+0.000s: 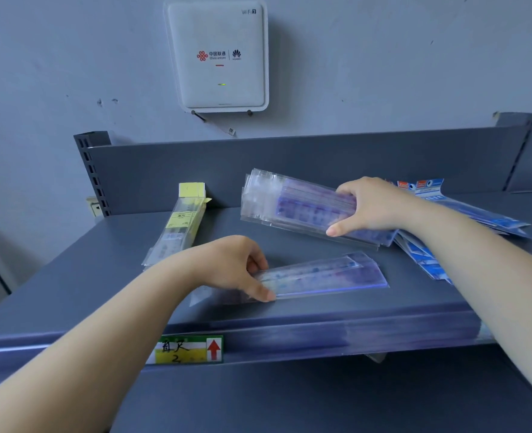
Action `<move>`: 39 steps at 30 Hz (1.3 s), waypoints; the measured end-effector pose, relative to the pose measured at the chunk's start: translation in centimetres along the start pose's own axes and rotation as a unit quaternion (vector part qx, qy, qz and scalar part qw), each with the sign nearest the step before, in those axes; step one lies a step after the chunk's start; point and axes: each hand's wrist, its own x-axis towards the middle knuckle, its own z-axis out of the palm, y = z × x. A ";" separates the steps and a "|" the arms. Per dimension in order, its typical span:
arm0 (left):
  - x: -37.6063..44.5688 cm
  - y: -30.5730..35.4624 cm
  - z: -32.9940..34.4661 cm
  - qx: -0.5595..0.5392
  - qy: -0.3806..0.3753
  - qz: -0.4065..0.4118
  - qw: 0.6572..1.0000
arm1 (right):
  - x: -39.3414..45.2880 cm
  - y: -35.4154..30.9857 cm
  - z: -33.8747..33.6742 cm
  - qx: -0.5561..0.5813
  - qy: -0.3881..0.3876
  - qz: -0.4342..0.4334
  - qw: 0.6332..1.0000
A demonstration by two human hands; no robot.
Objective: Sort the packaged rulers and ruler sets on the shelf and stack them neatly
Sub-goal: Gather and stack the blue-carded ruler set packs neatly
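Right hand [371,206] grips purple ruler bundle [296,206]; left hand [231,264] pinches another pack [324,274]

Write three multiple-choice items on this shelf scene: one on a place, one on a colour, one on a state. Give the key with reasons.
1. Where do the yellow-labelled rulers lie?
A. left on the shelf
B. under the right hand
C. on the floor

2. What colour is the arrow on the price tag?
A. green
B. red
C. black

3. What is the right hand doing?
A. hanging idle
B. pressing the wall
C. gripping the purple ruler stack

Key: 1 A, they sit beside the left upright; 2 B, a red arrow points up; 3 C, fingers and thumb wrap the stack.
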 end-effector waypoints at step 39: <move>-0.3 -1.9 1.8 0.276 0.306 0.198 0.890 | 0.1 -1.8 2.3 -0.152 -0.103 -0.053 0.982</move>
